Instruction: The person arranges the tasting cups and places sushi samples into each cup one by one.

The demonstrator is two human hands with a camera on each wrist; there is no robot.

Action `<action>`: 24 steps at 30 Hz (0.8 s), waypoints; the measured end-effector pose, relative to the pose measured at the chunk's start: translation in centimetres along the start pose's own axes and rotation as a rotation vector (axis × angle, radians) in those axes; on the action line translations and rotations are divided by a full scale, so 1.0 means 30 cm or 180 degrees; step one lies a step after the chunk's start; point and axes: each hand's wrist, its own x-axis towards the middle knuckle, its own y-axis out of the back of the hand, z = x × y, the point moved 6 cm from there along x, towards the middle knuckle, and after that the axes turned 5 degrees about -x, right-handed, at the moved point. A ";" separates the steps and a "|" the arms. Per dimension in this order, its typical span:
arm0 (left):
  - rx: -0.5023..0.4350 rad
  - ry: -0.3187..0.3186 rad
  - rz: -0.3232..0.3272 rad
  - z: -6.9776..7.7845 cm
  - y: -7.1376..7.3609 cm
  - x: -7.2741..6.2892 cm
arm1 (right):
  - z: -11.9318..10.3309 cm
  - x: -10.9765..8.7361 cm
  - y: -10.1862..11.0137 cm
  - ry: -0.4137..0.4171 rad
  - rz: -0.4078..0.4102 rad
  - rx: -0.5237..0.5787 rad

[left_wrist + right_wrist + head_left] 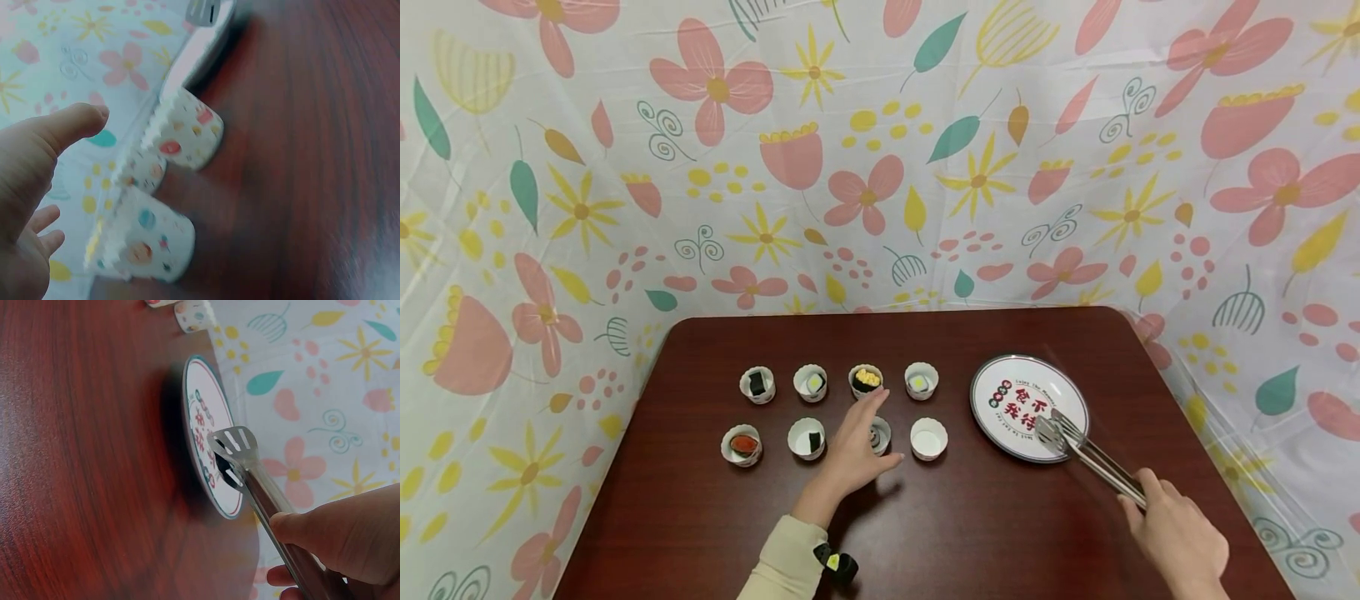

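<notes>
My left hand, thumb spread wide from the fingers, hovers over a small paper cup in the front row and partly hides it. Its fingertips overlap the cup of corn-topped sushi behind. In the left wrist view the thumb and fingers grip nothing, and patterned cups stand beyond them. With my right hand I hold metal serving tongs by the handles. Their slotted heads reach over the white round plate with red lettering; in the right wrist view the heads stand slightly apart.
More cups stand in two rows: black-wrapped sushi, white pieces with yellow marks, a red-orange topped piece and a black-and-white piece. A plain white cup ends the front row. Flowered cloth hangs behind the brown table.
</notes>
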 end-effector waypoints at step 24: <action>-0.0029 -0.0112 -0.0278 0.076 -0.186 0.036 | -0.084 0.035 0.022 0.0010 0.0240 0.0125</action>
